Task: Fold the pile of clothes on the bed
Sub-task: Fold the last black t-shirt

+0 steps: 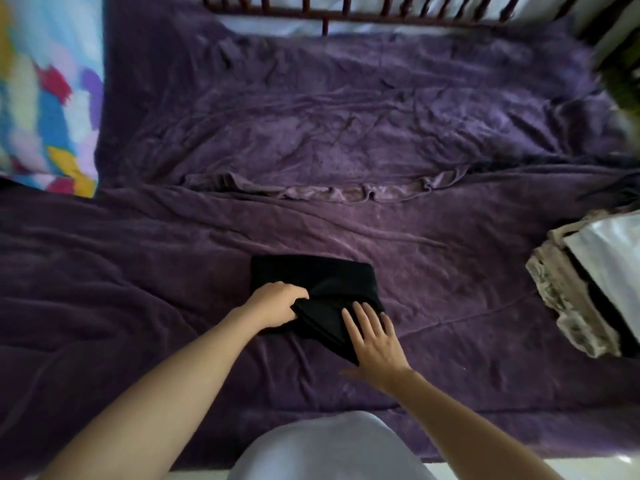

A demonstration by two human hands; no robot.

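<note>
A black garment point(311, 275), partly folded into a rough rectangle, lies on the purple blanket point(450, 306) near the bed's front edge. My left hand point(273, 304) grips a bunched fold of the black cloth at its left side, fingers curled round it. My right hand point(375, 336) lies flat with straight fingers on the garment's lower right part, pressing it down. A stack of clothes point(581, 292) with pale patterned, dark and white pieces sits at the bed's right edge.
A brightly coloured pillow point(45, 98) lies at the far left. A dark wooden headboard rail point(346, 8) runs along the far side. Wrinkled purple bedding point(346, 126) covers the bed. Something green and blurred point(623, 77) is at the far right.
</note>
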